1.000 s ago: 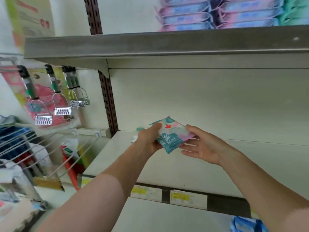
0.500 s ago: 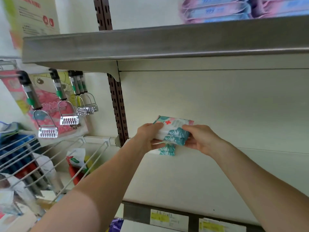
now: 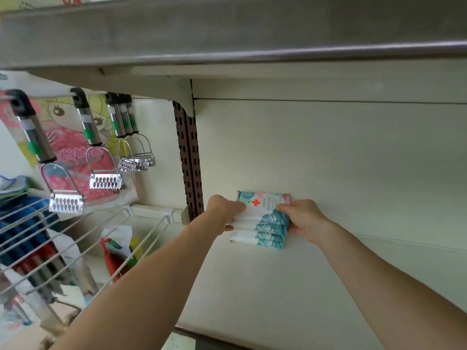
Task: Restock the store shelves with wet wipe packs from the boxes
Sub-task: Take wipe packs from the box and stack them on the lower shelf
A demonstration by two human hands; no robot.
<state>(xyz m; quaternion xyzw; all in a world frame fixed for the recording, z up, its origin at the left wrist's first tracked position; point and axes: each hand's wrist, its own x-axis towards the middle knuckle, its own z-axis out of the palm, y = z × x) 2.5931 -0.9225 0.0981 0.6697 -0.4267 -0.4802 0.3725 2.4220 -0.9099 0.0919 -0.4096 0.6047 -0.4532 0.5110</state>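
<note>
Arms fwd; L hand [image 3: 223,212] & R hand [image 3: 304,219] tight on wipe pack [image 3: 264,202] ends.

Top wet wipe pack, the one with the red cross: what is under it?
More matching packs lie stacked under the top pack, standing on the white shelf. The left hand and right hand cover the stack's upper ends, so its exact count is unclear.

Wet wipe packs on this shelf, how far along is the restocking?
Early. Done: the lower packs lie stacked by the back wall. In hand: the left hand and right hand grip the upper packs on top of them. Left: most of the shelf is bare; the boxes are out of view.
</note>
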